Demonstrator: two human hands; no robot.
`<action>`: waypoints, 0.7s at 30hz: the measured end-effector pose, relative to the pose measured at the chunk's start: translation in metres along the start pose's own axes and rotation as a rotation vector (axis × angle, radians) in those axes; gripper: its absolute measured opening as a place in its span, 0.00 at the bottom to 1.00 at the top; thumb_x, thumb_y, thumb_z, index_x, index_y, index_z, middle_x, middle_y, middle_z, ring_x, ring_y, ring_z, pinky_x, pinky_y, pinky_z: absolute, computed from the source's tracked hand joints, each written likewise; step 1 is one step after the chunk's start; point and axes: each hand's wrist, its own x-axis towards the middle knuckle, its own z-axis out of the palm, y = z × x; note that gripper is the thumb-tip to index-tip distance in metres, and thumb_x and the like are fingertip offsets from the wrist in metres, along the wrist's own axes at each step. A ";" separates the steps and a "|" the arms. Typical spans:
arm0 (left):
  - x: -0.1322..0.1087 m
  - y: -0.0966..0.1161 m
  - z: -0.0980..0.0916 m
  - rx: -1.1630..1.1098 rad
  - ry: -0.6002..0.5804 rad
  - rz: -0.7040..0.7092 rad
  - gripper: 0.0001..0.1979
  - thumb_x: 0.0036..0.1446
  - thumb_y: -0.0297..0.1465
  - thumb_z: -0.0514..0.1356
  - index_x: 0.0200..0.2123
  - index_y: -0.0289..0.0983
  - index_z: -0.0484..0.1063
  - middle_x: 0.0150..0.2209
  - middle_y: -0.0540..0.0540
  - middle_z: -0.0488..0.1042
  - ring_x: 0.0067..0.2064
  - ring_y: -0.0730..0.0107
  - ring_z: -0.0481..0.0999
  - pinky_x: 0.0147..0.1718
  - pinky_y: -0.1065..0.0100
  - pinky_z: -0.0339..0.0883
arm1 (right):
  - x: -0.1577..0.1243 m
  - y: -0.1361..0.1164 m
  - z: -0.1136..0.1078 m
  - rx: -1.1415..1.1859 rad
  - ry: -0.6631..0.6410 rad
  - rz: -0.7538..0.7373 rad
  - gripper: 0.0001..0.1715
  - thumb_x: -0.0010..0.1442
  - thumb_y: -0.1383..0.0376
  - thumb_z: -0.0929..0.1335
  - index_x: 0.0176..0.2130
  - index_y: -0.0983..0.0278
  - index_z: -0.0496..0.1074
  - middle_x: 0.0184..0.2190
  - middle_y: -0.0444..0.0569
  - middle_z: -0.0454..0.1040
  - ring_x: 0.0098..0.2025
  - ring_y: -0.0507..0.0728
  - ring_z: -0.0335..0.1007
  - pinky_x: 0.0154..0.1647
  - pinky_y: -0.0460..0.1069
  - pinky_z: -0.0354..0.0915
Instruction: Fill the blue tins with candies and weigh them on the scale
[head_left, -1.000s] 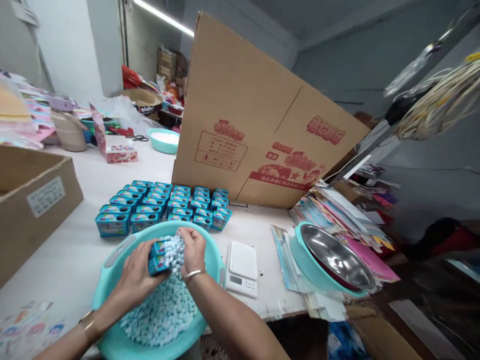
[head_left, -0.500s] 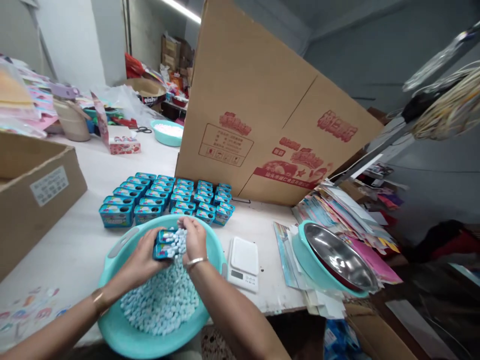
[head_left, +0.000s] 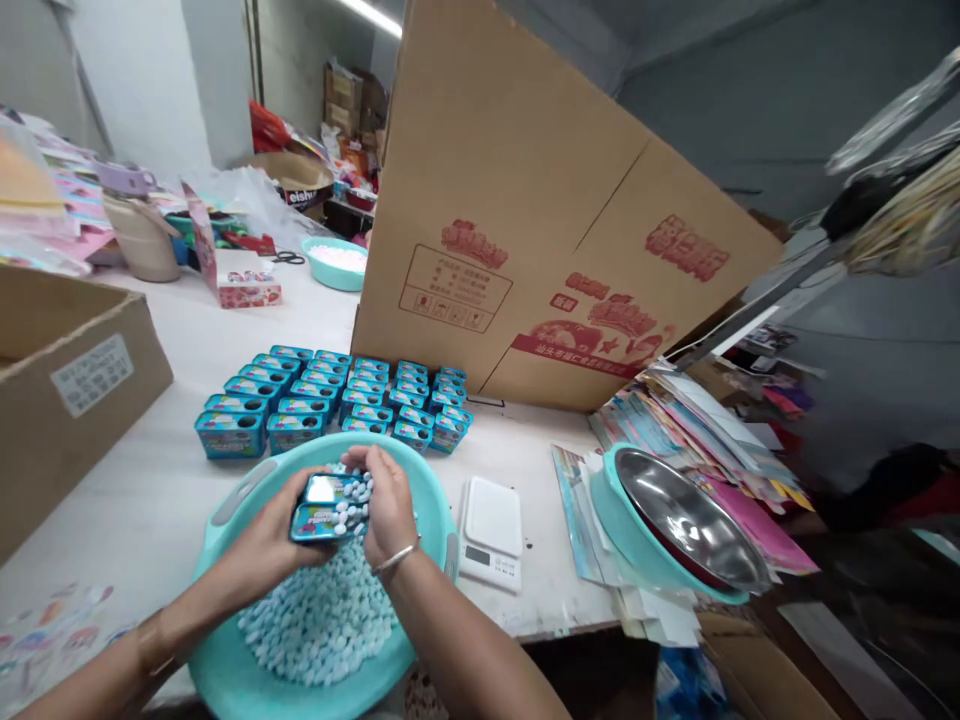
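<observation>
Left hand (head_left: pixel 279 525), lower left of centre: thumb and fingers wrapped about two blue tins (head_left: pixel 319 522), side by side and tilted above the basin. Right hand (head_left: pixel 390 505), just beside at centre: cupped, fingers bent together, against pale blue pellets (head_left: pixel 322 625) at the right ends of the tins; with the palm turned away, impossible to say whether pinching any. Below both hands, at lower centre-left: a wide turquoise basin (head_left: pixel 427 485), with a broad heap of the same pellets. Directly behind the basin rim: rows of similar blue tins (head_left: pixel 300 407), with dark round openings in the tops of the nearer ones. Right of the basin: a white scale (head_left: pixel 491 530). Upper centre: a large printed carton (head_left: pixel 540 190), upright behind the rows. Left edge: an open brown box (head_left: pixel 82 420). Lower right: a steel bowl (head_left: pixel 686 510), nested over a turquoise vessel (head_left: pixel 626 525), near stacked papers (head_left: pixel 686 415).
</observation>
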 end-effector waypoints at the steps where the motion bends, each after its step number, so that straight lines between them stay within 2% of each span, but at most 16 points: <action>1: -0.002 0.000 0.001 -0.038 -0.016 -0.022 0.42 0.41 0.36 0.74 0.63 0.42 0.73 0.55 0.45 0.86 0.55 0.41 0.87 0.56 0.49 0.82 | -0.002 0.000 0.000 0.003 -0.001 0.010 0.28 0.59 0.40 0.79 0.36 0.63 0.85 0.34 0.50 0.86 0.42 0.59 0.81 0.50 0.52 0.75; 4: -0.008 -0.001 0.002 -0.123 -0.023 -0.084 0.44 0.40 0.35 0.75 0.64 0.42 0.72 0.55 0.43 0.87 0.55 0.40 0.87 0.54 0.49 0.83 | -0.007 0.002 0.000 0.005 0.058 0.061 0.27 0.60 0.41 0.78 0.37 0.62 0.84 0.33 0.49 0.86 0.41 0.58 0.81 0.49 0.51 0.74; 7: -0.012 0.001 0.003 -0.164 -0.020 -0.150 0.47 0.37 0.33 0.74 0.65 0.41 0.71 0.58 0.40 0.86 0.57 0.38 0.87 0.56 0.47 0.82 | -0.010 0.004 -0.001 -0.033 0.073 0.053 0.28 0.60 0.40 0.77 0.34 0.62 0.83 0.33 0.49 0.85 0.40 0.58 0.80 0.47 0.51 0.73; 11: -0.018 0.017 0.002 -0.168 -0.060 -0.200 0.49 0.37 0.33 0.75 0.67 0.41 0.71 0.59 0.39 0.85 0.57 0.37 0.86 0.59 0.45 0.82 | -0.015 0.005 -0.005 -0.074 0.072 0.022 0.32 0.61 0.36 0.75 0.33 0.61 0.83 0.33 0.49 0.85 0.41 0.60 0.80 0.48 0.53 0.74; 16: -0.024 0.037 0.005 -0.143 -0.114 -0.201 0.49 0.39 0.33 0.75 0.68 0.43 0.73 0.60 0.40 0.85 0.60 0.38 0.85 0.60 0.47 0.82 | -0.031 0.001 -0.004 -0.186 0.065 0.000 0.36 0.64 0.31 0.71 0.35 0.60 0.83 0.37 0.50 0.84 0.44 0.61 0.80 0.51 0.55 0.75; 19: -0.029 0.034 0.005 -0.188 -0.143 -0.255 0.49 0.39 0.32 0.76 0.69 0.44 0.73 0.61 0.42 0.85 0.59 0.41 0.86 0.60 0.48 0.82 | -0.039 0.001 -0.011 -0.208 0.090 -0.016 0.36 0.68 0.32 0.68 0.39 0.59 0.84 0.43 0.51 0.85 0.50 0.62 0.80 0.55 0.55 0.75; 21: -0.035 0.028 -0.003 -0.180 -0.169 -0.288 0.49 0.40 0.31 0.77 0.69 0.45 0.74 0.61 0.42 0.85 0.58 0.42 0.86 0.60 0.49 0.82 | -0.039 0.001 -0.026 -0.153 0.058 0.052 0.38 0.70 0.31 0.65 0.43 0.58 0.84 0.44 0.51 0.85 0.50 0.62 0.82 0.56 0.57 0.76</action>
